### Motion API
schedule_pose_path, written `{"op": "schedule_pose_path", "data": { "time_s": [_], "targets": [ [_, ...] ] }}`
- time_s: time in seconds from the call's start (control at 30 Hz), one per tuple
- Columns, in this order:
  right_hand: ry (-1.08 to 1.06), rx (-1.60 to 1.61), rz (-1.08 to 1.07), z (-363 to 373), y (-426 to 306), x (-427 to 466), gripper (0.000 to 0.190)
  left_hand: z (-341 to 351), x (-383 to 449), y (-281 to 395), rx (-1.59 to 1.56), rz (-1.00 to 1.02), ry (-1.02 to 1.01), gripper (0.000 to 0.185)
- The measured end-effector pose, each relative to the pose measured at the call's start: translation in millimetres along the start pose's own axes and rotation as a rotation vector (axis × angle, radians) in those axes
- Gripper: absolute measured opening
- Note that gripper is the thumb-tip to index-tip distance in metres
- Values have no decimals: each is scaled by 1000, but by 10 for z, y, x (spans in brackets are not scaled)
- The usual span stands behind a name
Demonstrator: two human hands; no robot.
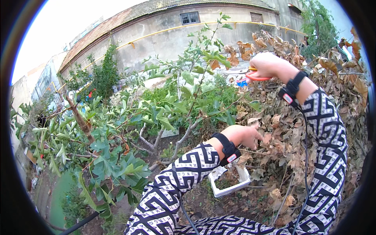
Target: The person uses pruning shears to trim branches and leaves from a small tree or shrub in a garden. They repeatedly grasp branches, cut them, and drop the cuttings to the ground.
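My right hand (260, 66) is raised at the upper right, closed around a hand tool with looped red-orange and yellow handles (258, 77). It may be scissors or shears, but its working end cannot be made out. Lower down, my left hand (248, 136) reaches into a heap of dry brown leaves (279, 152), with fingers apart and nothing visible in them. Left of my hands stands a leafy green branch (194, 102), rising from cut grey stems (183, 139). Both wrists wear black straps with small modules.
A broken white foam box (230, 189) lies on the soil below my left hand. Large green foliage (114, 167) fills the left side, around a thick brown stub (79, 117). A wall (158, 36) with a yellow pipe (176, 27) runs behind. Cables hang from my wrists.
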State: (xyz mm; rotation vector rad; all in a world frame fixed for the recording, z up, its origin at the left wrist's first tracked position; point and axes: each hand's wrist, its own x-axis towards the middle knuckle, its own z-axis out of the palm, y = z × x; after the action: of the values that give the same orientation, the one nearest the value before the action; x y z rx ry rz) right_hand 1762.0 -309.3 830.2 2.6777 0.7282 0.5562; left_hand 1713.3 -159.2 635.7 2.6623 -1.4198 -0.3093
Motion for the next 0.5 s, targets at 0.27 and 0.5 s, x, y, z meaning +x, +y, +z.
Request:
{"op": "schedule_pose_path", "data": {
  "time_s": [0.27,0.5],
  "targets": [
    [-51,127,87,255,-199,-572,73,-1187,-738,-797,393,-383,539,15],
    [-31,218,-94,583,-532,-338,72,-1038,-1097,-1514,646,-636,605,11]
  ]
}}
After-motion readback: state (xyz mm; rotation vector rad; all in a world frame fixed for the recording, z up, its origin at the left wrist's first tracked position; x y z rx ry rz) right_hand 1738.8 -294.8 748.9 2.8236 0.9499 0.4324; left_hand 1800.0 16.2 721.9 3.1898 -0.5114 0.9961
